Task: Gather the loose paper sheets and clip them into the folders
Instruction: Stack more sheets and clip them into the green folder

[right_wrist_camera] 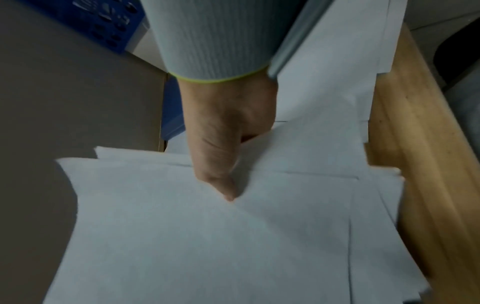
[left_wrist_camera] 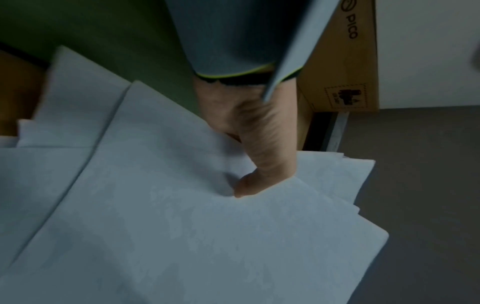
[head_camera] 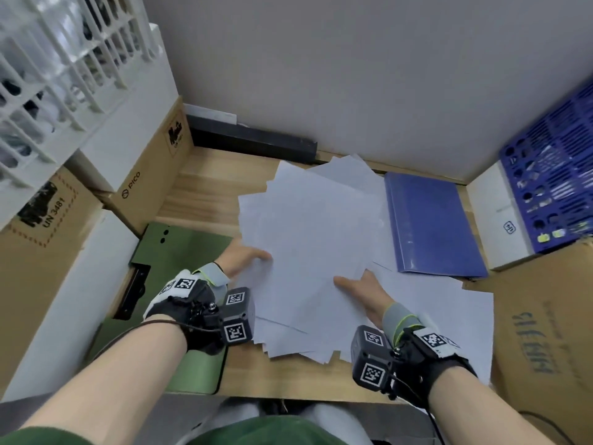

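Left hand (head_camera: 244,256): thumb on top of my paper stack (head_camera: 308,239), other fingers hidden beneath; sheets pinched at their left edge.
Right hand (head_camera: 362,292): thumb pressed on top, fingers under; gripping the near right edge.
Paper stack: uneven, fanned, lifted over the wooden desk (head_camera: 205,184).
Loose sheets (head_camera: 449,309): flat on the desk below.
Blue folder (head_camera: 433,226): closed, right of the stack.
Green folder (head_camera: 192,248): left, beneath my wrist.
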Demonstrator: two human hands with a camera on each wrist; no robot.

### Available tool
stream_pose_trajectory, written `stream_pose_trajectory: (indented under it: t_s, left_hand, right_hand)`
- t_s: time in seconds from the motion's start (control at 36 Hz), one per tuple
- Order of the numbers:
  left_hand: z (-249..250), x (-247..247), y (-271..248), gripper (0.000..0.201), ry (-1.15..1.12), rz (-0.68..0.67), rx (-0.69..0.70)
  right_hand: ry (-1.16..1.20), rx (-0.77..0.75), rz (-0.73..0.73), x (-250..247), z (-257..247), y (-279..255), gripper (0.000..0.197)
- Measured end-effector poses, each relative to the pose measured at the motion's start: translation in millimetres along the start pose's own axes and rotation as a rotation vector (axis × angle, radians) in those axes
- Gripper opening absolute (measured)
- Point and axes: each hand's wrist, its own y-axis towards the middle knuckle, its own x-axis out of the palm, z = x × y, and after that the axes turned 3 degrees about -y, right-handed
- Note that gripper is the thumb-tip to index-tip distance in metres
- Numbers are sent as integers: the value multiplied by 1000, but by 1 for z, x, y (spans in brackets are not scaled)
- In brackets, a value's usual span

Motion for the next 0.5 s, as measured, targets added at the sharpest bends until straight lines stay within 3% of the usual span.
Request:
stream_pose_trajectory:
  t_s: [0.06,0.17,0.28,0.33,0.42,0.5]
  left_hand:
    - [8,8,0,36,-10,-36,50]
    - [36,22,-3,30,-66,-38,150]
    - [78,33,-10,47,-126,-60,350]
    - [96,35,-14,50,-133,-98,430]
    - [96,29,-13,53,-101,-80,450]
    - [74,24,-12,52,-22,-52,417]
  right_hand:
    - [37,-19,105,-2,-2,0,41]
    - [163,-122,155,-8,-22,-3,40]
    - [300,-204,196,-11,-55,-2,53]
    - [316,-262,188,-13,-71,-5,45]
    - [256,-319,135,-13,-78,-13,27]
    - [163,-292,144,-17,-62,-18,30]
